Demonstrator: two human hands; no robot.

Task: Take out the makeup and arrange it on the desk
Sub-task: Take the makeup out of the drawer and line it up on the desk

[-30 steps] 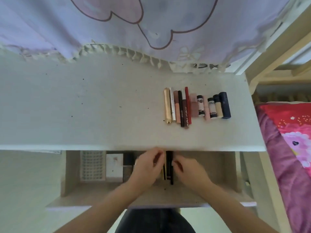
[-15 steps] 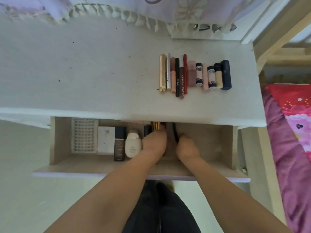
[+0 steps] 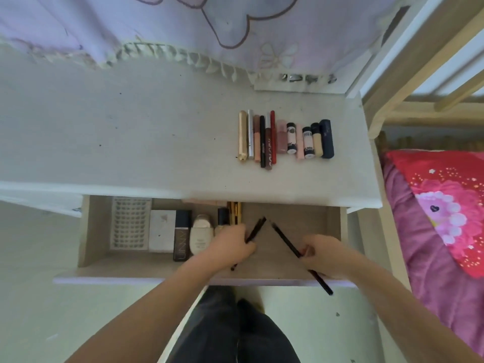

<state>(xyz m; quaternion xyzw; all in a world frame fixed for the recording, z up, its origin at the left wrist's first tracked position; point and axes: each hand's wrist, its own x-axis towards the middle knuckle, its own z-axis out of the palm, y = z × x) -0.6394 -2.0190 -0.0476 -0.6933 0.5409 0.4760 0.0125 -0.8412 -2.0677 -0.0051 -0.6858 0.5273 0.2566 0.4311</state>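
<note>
An open drawer [image 3: 332,231] sits under the white desk [image 3: 131,132]. My left hand [image 3: 230,244] grips thin black makeup pencils [image 3: 255,230] tilted up to the right. My right hand [image 3: 324,254] grips a long black pencil [image 3: 285,242] tilted up to the left; its lower end sticks out past the drawer front. The tips nearly meet in a V over the drawer. Left in the drawer lie a lash tray [image 3: 130,224], a white box [image 3: 162,230], a dark UNNY bottle [image 3: 182,235], a cream bottle [image 3: 201,234] and gold-handled brushes [image 3: 235,212]. A row of lipsticks and pens [image 3: 285,137] lies on the desk.
A lilac curtain [image 3: 183,27] hangs over the desk's back edge. A bed with a pink floral cover [image 3: 440,205] and a wooden frame [image 3: 419,82] stands to the right. My dark-trousered legs [image 3: 235,328] are below the drawer.
Both hands have drawn apart and lifted black pencils out of the drawer's middle, one in each hand. The camera has tilted so more of the curtain shows.
</note>
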